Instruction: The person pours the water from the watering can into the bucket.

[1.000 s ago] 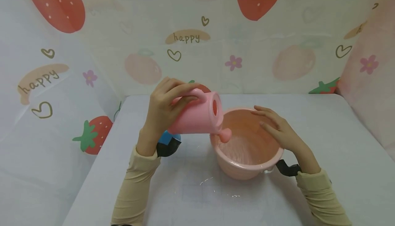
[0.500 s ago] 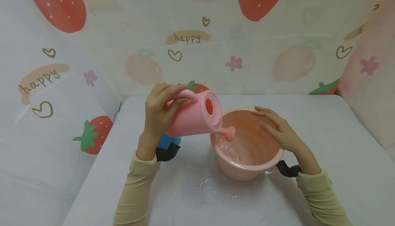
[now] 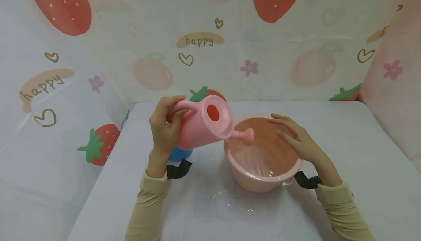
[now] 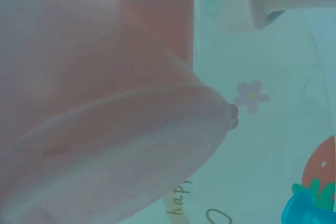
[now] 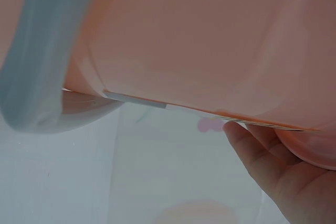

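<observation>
My left hand (image 3: pixel 164 129) grips the handle of a pink watering can (image 3: pixel 202 127) in the head view. The can is tilted to the right, its red-lined filling hole facing up and toward me. Its rose-tipped spout (image 3: pixel 245 136) reaches over the left rim of a peach-pink bucket (image 3: pixel 253 180). Clear water (image 3: pixel 254 157) shows in the bottom of the bucket. At the bucket's far right side, my right hand (image 3: pixel 300 140) holds the rim, thumb inside and fingers along the outer edge. Blurred pink surface fills much of the left wrist view.
A blue object (image 3: pixel 181 154) stands on the white table (image 3: pixel 210 215) behind my left wrist, mostly hidden. Wet spots (image 3: pixel 220 193) glisten in front of the bucket. Printed cloth walls (image 3: pixel 279 40) with strawberries enclose the back and sides.
My left hand has moved down and slightly left, tipping the watering can back toward upright. Its spout has swung up and right. The right hand and bucket stay in place.
</observation>
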{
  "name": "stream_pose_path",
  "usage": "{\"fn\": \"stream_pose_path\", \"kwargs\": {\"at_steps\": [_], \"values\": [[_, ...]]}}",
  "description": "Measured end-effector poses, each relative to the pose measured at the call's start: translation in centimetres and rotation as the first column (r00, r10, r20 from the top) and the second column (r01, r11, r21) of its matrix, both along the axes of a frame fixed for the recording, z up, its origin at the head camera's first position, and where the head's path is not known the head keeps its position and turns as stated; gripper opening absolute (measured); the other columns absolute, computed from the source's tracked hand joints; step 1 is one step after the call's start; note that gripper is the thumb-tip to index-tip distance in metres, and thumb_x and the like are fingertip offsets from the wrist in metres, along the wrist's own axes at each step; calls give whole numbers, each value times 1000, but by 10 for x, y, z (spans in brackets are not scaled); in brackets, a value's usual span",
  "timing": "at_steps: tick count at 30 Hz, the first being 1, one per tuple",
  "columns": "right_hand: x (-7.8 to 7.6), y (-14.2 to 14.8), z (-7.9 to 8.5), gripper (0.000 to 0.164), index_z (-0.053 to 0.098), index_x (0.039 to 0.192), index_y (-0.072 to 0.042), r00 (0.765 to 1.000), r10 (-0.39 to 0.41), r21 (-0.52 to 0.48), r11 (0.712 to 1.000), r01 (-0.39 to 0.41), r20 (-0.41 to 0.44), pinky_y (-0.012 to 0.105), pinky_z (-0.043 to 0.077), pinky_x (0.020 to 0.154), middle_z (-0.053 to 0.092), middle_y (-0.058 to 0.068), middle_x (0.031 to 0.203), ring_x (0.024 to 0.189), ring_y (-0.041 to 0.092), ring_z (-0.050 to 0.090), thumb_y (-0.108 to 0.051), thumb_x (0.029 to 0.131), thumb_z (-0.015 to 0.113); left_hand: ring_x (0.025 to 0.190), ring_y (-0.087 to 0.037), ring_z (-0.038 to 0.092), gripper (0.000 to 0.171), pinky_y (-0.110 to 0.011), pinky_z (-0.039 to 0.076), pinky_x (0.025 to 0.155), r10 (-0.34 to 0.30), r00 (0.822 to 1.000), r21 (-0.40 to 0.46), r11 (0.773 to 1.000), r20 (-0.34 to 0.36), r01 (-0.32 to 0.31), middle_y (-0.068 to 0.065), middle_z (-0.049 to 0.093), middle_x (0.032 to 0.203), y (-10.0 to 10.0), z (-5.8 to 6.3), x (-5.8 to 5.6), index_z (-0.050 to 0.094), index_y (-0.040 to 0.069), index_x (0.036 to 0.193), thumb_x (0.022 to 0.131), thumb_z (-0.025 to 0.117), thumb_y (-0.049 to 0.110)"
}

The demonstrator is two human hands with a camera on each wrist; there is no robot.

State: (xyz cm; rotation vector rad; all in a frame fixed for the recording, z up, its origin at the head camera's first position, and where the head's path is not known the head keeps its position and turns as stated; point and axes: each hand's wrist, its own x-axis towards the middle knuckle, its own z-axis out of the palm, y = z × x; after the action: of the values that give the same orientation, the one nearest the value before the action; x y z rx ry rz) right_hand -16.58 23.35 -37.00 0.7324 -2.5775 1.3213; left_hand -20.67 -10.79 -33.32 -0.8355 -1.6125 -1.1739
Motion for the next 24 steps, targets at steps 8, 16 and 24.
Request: {"fn": "stream_pose_path", "kwargs": {"at_steps": [8, 16, 24], "values": [[-1, 1, 0, 37, 50, 128, 0, 1000, 1, 3, 1000, -1, -4, 60, 25, 102, 38, 21, 141, 133, 39, 29, 1, 91, 52, 77, -19, 59, 41, -20, 50, 73, 39, 999, 43, 998, 29, -40, -18, 61, 87, 0, -12, 2, 55, -6, 102, 91, 58, 33], [1, 0, 1, 36, 50, 128, 1, 1000, 0, 3, 1000, 0, 3, 61, 24, 103, 38, 22, 141, 133, 40, 29, 1, 92, 51, 72, -15, 55, 46, -16, 47, 68, 49, 997, 73, 996, 56, -54, -16, 61, 88, 2, -21, 2, 51, -7, 103, 92, 54, 38], [0, 0, 0, 36, 50, 128, 1, 1000, -2, 1, 1000, 2, 12, 62, 23, 103, 38, 22, 141, 133, 40, 28, 2, 91, 51, 71, -16, 54, 49, -16, 47, 67, 42, 993, 81, 995, 110, -51, -17, 59, 87, 3, -24, 5, 47, -8, 103, 93, 50, 40]]}}
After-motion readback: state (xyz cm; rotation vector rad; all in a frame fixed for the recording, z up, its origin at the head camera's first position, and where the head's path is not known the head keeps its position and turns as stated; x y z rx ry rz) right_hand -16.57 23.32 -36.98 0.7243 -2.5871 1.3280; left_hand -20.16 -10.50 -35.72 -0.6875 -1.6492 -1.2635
